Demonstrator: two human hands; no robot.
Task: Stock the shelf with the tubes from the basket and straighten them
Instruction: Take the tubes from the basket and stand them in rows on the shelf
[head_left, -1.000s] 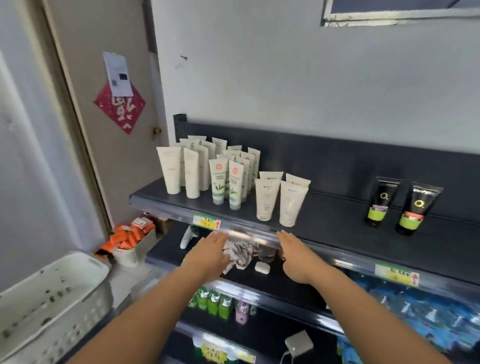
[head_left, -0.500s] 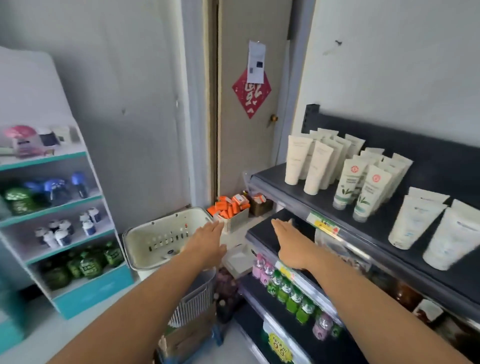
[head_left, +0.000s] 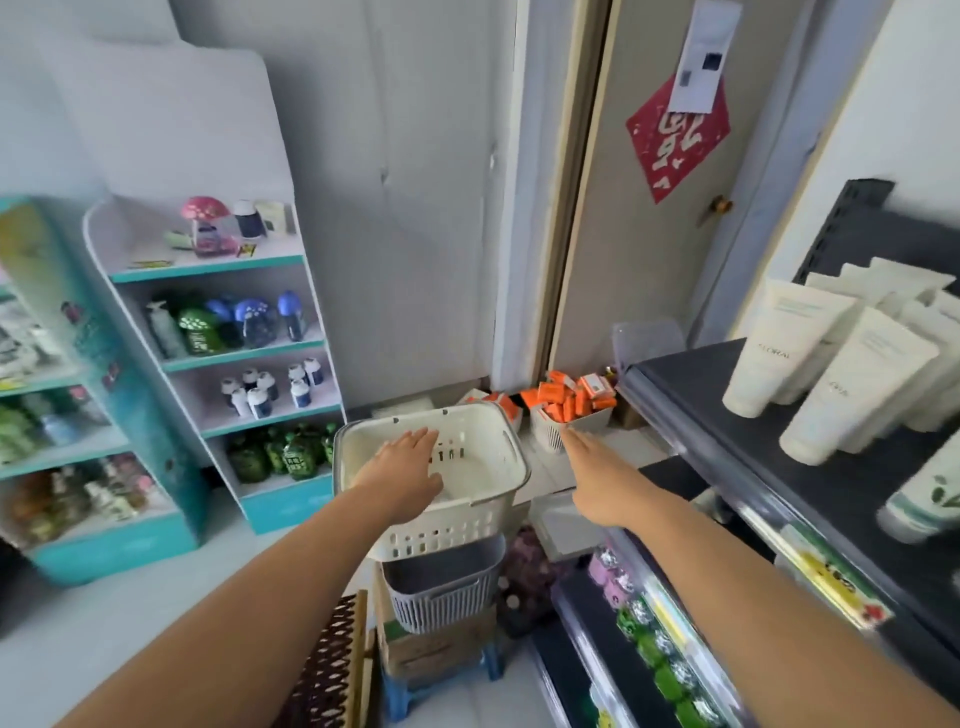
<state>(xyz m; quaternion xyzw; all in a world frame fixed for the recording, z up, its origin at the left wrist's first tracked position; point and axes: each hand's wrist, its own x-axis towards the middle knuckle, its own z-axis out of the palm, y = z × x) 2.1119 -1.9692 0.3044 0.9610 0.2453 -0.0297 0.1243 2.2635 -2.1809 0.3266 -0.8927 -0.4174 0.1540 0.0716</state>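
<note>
- Your left hand is flat, palm down, fingers straight and close together, holding nothing. It hovers over the mouth of the white slotted basket. You cannot tell from this view whether it touches the rim.
- Your right hand is flat too, fingers straight and together, also holding nothing. It reaches out just to the right of the white basket, in the gap between the basket and the shelving. Its fingertips point toward a small basket of orange packets on the floor.
- The white basket sits on top of a grey ribbed basket. That rests on a cardboard box, which stands on a low blue stool.
- The white tubes are on the dark top shelf at your right. They stand cap-down in close rows near the shelf's left end.
- One more tube with a green leaf print shows at the right edge, on the same shelf. It is too blurred to read.
- A yellow price label sits on the shelf's front edge. Small green and pink bottles line a lower shelf beneath.
- To your left stands a teal-and-white display rack of bottles and jars.
- Ahead is a door with a red paper diamond and a white sheet stuck on it.
</note>
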